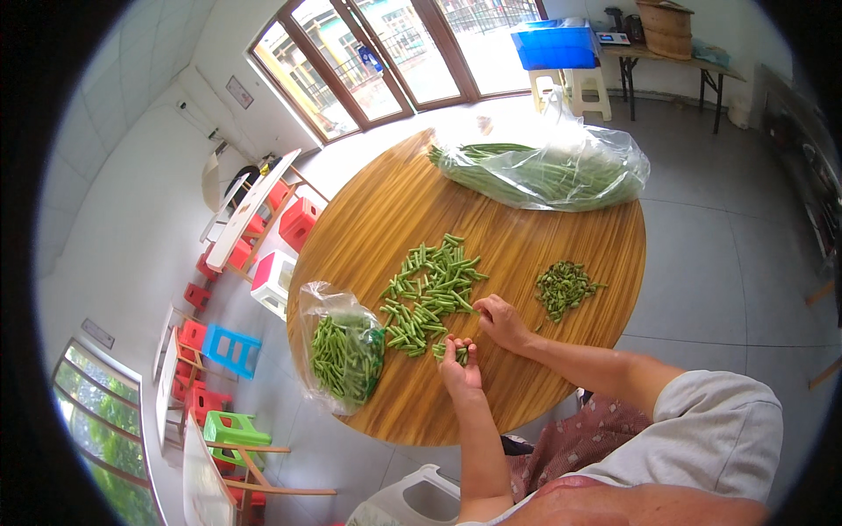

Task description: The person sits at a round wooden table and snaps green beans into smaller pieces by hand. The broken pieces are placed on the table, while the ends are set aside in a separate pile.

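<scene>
Cupped upward near the table's front edge, my left hand (462,376) holds several cut green bean pieces (452,354). My right hand (505,323) rests low over the table with curled fingers at the right edge of a loose pile of cut green beans (434,283). Its fingertips meet one piece there; whether they pinch it is unclear. Left of the pile stands an open clear plastic bag (342,358) filled with cut beans. To the right of my right hand lies a small heap of darker bean ends and scraps (566,289).
The round wooden table (368,217) carries a large clear bag of long whole beans (546,174) at its far side. Beyond stands a blue plastic bin (556,46) on stools. A white stool (421,493) is beside me; low tables with coloured stools (233,352) line the left.
</scene>
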Tool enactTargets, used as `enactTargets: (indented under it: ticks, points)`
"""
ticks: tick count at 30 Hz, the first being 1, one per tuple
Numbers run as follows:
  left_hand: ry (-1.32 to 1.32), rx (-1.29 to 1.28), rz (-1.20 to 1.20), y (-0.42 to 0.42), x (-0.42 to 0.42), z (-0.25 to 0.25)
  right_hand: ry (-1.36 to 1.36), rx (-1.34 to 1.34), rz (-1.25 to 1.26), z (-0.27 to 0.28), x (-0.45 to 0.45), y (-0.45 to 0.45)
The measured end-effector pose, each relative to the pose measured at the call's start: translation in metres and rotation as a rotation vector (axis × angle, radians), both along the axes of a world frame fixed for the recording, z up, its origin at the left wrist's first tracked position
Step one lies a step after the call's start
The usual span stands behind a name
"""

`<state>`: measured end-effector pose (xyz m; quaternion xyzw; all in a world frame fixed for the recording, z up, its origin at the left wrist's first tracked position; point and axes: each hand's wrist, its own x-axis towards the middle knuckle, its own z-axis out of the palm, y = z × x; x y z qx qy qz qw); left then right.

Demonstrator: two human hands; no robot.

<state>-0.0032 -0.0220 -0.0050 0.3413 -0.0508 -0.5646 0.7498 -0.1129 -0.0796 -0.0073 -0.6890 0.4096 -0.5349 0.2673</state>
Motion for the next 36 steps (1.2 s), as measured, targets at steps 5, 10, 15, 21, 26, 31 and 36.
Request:
enactTargets:
  ticks: [5, 10, 15, 21, 26, 31, 36]
  points:
    - [0.031, -0.009, -0.009, 0.0003, 0.0009, -0.0013, -0.001, 0.064, 0.036, 0.0032, -0.0010, 0.0016]
    - [0.035, -0.006, -0.009, 0.0014, 0.0000, 0.0020, 0.005, 0.059, 0.028, 0.0034, -0.0005, 0.0015]
    - [0.065, -0.019, -0.022, 0.0023, -0.0015, 0.0030, 0.005, 0.031, 0.039, 0.0033, -0.0010, 0.0024]
    - [0.070, -0.001, 0.004, 0.0020, -0.0012, 0.0056, 0.024, 0.039, 0.059, 0.0020, 0.0015, 0.0013]
    - [0.067, 0.015, 0.015, 0.0018, -0.0019, 0.0044, 0.019, 0.065, 0.078, 0.0038, 0.0006, 0.0026]
    - [0.072, 0.027, 0.035, 0.0015, -0.0029, 0.0034, 0.037, 0.084, 0.088, 0.0046, 0.0001, 0.0029]
    - [0.079, 0.028, 0.039, 0.0025, -0.0025, 0.0043, 0.033, 0.105, 0.104, 0.0037, 0.0001, 0.0027]
